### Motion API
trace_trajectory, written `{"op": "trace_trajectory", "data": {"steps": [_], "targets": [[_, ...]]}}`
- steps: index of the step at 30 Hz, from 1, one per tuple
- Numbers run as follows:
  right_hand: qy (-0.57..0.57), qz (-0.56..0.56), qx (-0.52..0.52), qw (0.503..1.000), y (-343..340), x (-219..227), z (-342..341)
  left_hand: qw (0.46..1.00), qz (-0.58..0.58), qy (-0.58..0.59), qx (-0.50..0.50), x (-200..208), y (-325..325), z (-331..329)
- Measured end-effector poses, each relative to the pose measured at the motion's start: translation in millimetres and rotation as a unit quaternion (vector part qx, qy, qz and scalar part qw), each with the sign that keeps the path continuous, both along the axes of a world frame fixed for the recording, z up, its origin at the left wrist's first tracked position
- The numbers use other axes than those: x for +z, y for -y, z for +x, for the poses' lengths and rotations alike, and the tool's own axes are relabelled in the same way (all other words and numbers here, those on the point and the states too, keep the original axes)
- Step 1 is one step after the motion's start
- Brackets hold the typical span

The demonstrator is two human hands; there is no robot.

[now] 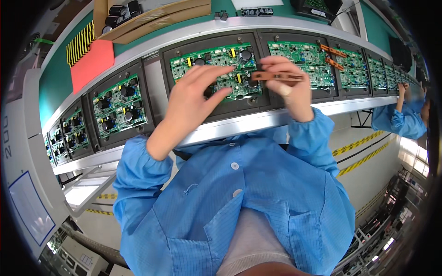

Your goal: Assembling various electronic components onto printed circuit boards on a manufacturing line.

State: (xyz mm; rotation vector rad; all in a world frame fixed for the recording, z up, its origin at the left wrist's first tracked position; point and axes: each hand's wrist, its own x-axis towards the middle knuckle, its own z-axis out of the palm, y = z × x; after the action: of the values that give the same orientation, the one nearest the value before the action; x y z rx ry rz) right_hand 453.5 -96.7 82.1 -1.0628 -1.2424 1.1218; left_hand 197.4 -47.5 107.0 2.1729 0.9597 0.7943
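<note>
My left hand [189,94] hovers over or rests on the green circuit board [177,69] in front of me, fingers and thumb spread. Nothing shows between them, but the fingers hide part of the board. At the board's right edge my right hand [294,92] is closed on a brown slotted bar [276,76], which lies roughly level across the fingers. Black round components and yellow parts stand on this board, set in a dark carrier frame [271,99]. On the board to the right [299,55] are two similar orange-brown slotted bars [333,51] [334,64].
More framed boards [120,103] line the silver-railed conveyor [248,120] on both sides. Beyond it are a cardboard box [161,20] with black cylindrical parts, a red sheet [94,64] and loose black capacitors [257,11]. Another person in a blue sleeve [396,117] works at far right.
</note>
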Motion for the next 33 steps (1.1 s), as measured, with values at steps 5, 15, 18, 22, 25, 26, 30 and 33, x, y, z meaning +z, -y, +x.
{"op": "trace_trajectory", "data": {"steps": [5, 15, 18, 22, 25, 26, 30, 33], "targets": [[0.015, -0.008, 0.021, 1.000, -8, -8, -27, 0.999, 0.022, 0.040, 0.026, -11, -2, 21], [0.352, 0.111, -0.039, 0.929, -12, -17, 19, 0.989, 0.123, -0.075, 0.028, -31, -32, 27], [0.353, 0.115, -0.043, 0.928, -16, -20, 25, 0.990, 0.109, -0.085, 0.013, -36, -39, 32], [0.279, 0.063, -0.081, 0.955, -17, -29, 37, 0.974, 0.150, -0.168, 0.013, -38, -45, 30], [0.215, 0.027, -0.088, 0.972, -16, -35, 45, 0.963, 0.158, -0.216, -0.010, -44, -44, 23], [0.184, 0.022, -0.096, 0.978, -16, -35, 45, 0.962, 0.160, -0.220, -0.038, -46, -43, 21], [0.196, 0.047, -0.067, 0.977, -21, -31, 40, 0.962, 0.167, -0.213, -0.033, -42, -47, 15], [0.262, 0.065, -0.028, 0.962, -27, -26, 34, 0.957, 0.184, -0.220, -0.038, -47, -51, 13]]}}
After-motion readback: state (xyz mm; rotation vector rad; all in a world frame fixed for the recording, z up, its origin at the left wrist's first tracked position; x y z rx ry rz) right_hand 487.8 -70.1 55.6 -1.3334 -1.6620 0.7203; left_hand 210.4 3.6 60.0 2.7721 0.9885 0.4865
